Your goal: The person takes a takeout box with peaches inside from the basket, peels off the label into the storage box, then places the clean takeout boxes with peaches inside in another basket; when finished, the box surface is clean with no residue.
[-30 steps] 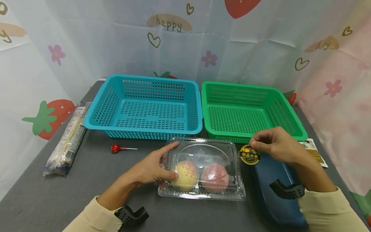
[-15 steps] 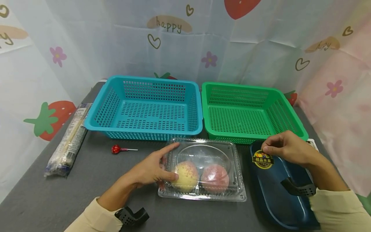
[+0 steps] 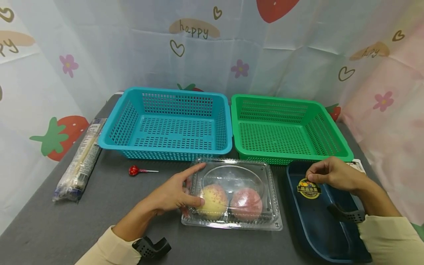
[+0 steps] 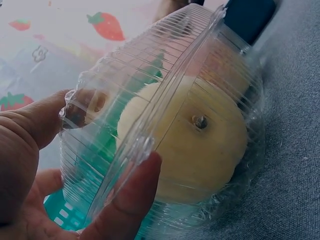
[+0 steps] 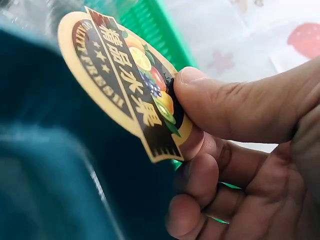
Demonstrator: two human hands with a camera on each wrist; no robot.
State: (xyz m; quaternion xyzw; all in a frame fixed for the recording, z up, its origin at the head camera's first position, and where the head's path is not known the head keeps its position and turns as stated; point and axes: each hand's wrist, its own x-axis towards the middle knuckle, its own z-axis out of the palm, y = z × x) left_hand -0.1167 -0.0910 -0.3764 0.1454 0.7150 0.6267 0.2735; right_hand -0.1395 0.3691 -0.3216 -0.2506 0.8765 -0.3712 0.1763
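Note:
In the head view a clear plastic clamshell box (image 3: 232,173) sits closed at the middle of the table. Two round fruits show through it, one yellow (image 3: 213,202) and one pink (image 3: 246,204); the left wrist view shows a stem on the pale yellow fruit (image 4: 190,145). My left hand (image 3: 175,192) grips the box's left side, thumb at the front and index finger along the top. With thumb and fingertips my right hand (image 3: 336,175) pinches a round black-and-gold sticker (image 3: 308,189) by its edge. It overlaps the far end of a dark blue tray (image 3: 318,224).
Behind the box stand a blue basket (image 3: 172,151) and, right of it, a green basket (image 3: 265,158). A red lollipop (image 3: 134,170) lies to the left. Farther left is a long plastic-wrapped pack (image 3: 81,162). A printed packet (image 3: 357,165) shows partly behind my right hand.
My right hand has moved right and slightly nearer with the sticker, from beside the box to over the dark blue tray. The tray has also shifted right. My left hand keeps its hold.

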